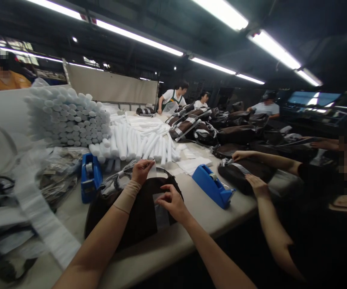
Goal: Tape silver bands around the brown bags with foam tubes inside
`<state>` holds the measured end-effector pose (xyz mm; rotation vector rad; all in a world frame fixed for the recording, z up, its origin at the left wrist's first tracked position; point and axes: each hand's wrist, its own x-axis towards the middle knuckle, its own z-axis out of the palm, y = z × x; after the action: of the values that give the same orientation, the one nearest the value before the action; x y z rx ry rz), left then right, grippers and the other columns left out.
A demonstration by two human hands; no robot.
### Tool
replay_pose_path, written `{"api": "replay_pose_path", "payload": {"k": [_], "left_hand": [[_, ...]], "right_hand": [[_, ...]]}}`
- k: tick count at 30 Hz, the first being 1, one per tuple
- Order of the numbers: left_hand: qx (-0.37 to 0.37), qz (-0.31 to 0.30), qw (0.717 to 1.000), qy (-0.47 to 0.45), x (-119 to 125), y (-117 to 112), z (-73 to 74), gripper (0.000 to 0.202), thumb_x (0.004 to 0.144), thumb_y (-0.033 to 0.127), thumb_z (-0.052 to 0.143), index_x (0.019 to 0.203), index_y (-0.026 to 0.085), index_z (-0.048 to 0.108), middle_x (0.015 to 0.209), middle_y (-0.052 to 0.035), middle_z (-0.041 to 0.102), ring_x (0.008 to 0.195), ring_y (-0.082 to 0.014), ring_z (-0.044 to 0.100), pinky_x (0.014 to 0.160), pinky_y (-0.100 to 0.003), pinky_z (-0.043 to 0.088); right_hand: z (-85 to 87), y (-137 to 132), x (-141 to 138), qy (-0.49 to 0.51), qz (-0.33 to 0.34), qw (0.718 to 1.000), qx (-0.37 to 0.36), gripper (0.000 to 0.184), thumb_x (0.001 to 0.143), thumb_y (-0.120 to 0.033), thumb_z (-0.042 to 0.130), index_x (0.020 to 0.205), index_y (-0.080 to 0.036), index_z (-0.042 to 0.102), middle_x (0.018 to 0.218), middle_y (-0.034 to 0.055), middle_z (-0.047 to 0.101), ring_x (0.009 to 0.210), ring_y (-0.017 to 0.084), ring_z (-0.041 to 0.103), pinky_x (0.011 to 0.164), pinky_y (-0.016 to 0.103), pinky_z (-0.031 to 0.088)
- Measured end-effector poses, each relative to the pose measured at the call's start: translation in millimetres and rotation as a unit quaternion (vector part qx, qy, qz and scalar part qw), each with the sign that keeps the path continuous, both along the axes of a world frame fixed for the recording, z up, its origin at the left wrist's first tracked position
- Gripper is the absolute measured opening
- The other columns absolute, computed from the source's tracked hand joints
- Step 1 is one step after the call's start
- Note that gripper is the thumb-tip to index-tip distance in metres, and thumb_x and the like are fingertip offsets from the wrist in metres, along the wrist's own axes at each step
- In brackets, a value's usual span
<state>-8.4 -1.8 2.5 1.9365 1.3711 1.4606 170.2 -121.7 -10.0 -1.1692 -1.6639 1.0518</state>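
A dark brown bag (137,216) lies on the table in front of me. My left hand (141,170) is raised over its far edge, fingers pinched on a strip of clear tape or film (153,168). My right hand (173,202) rests on the bag's top, fingertips pressing a clear patch (160,208) against the fabric. A tan sleeve covers my left wrist.
Two blue tape dispensers (212,184) (90,176) flank the bag. White foam rolls (143,142) and a stacked bundle (67,116) lie behind. A person's arms at right (260,188) handle another bag (245,170). More bags and people sit farther back.
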Motion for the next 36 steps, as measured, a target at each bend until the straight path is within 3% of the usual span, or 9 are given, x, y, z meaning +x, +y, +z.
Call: {"api": "replay_pose_path", "payload": {"k": [3,6,11,14,19,24,29,36], "left_hand": [[0.046,0.015,0.999,-0.012,3,-7,8.3,0.038,0.095,0.041,0.046,0.099,0.015,0.073,0.098,-0.0087,0.07,0.094,-0.0212,0.061,0.092,-0.03,0.044],[0.071,-0.011,0.997,0.019,9,-17,20.8,0.036,0.094,0.043,0.049,0.095,0.017,0.074,0.094,-0.0078,0.071,0.09,-0.0212,0.06,0.092,-0.032,0.044],[0.081,-0.088,0.984,0.133,18,-43,35.2,0.029,0.09,0.043,0.058,0.088,0.021,0.077,0.087,-0.0057,0.068,0.083,-0.0189,0.059,0.081,-0.029,0.046],[0.09,-0.095,0.968,0.215,18,-68,27.9,0.03,0.093,0.042,0.055,0.089,0.021,0.077,0.081,-0.0054,0.063,0.075,-0.0163,0.056,0.072,-0.027,0.043],[0.124,-0.086,0.931,0.332,13,-100,0.3,0.03,0.096,0.036,0.05,0.087,0.022,0.075,0.08,-0.0057,0.063,0.08,-0.0172,0.056,0.068,-0.027,0.041],[0.141,-0.082,0.902,0.4,19,-107,-13.1,0.021,0.094,0.026,0.053,0.086,0.022,0.072,0.08,-0.0056,0.064,0.077,-0.0177,0.057,0.065,-0.027,0.04],[0.154,-0.072,0.883,0.437,23,-114,-18.2,0.018,0.093,0.016,0.05,0.096,0.017,0.068,0.081,-0.0073,0.066,0.077,-0.0191,0.059,0.066,-0.029,0.043],[0.162,-0.054,0.873,0.458,17,-123,-32.1,0.018,0.094,0.016,0.048,0.104,0.018,0.063,0.088,-0.0073,0.07,0.081,-0.0195,0.063,0.07,-0.03,0.046]], "right_hand": [[-2.8,-12,7,-0.037,0.007,0.999,-0.008,0.033,0.069,-0.027,0.075,0.098,-0.018,0.061,0.073,-0.0006,0.069,0.073,0.016,0.064,0.071,0.027,0.046],[-5.4,-9,9,0.001,0.026,0.999,-0.045,0.02,0.067,-0.032,0.076,0.077,-0.016,0.069,0.074,0.0016,0.07,0.071,0.016,0.063,0.069,0.027,0.046],[-6.8,9,10,0.018,0.03,0.996,-0.076,0.025,0.064,-0.036,0.078,0.078,-0.016,0.076,0.076,0.0025,0.071,0.071,0.015,0.061,0.07,0.027,0.046],[-9.0,19,11,0.023,0.012,0.994,-0.106,0.019,0.061,-0.029,0.08,0.073,-0.015,0.073,0.069,0.0005,0.068,0.065,0.012,0.057,0.064,0.025,0.045],[-14.6,37,8,0.042,-0.009,0.988,-0.148,0.021,0.057,-0.014,0.078,0.068,-0.016,0.059,0.054,-0.006,0.056,0.051,0.008,0.051,0.053,0.021,0.041],[-15.0,47,7,0.047,-0.001,0.983,-0.177,0.022,0.057,-0.001,0.066,0.068,-0.016,0.054,0.052,-0.0072,0.055,0.049,0.008,0.05,0.053,0.02,0.043],[-11.1,52,8,0.02,0.016,0.983,-0.18,0.02,0.058,-0.001,0.065,0.065,-0.016,0.054,0.049,-0.0064,0.054,0.047,0.008,0.05,0.05,0.02,0.043],[-14.8,57,9,-0.04,0.016,0.99,-0.132,0.023,0.057,-0.003,0.069,0.069,-0.016,0.055,0.054,-0.0055,0.057,0.05,0.009,0.053,0.047,0.019,0.044]]}}
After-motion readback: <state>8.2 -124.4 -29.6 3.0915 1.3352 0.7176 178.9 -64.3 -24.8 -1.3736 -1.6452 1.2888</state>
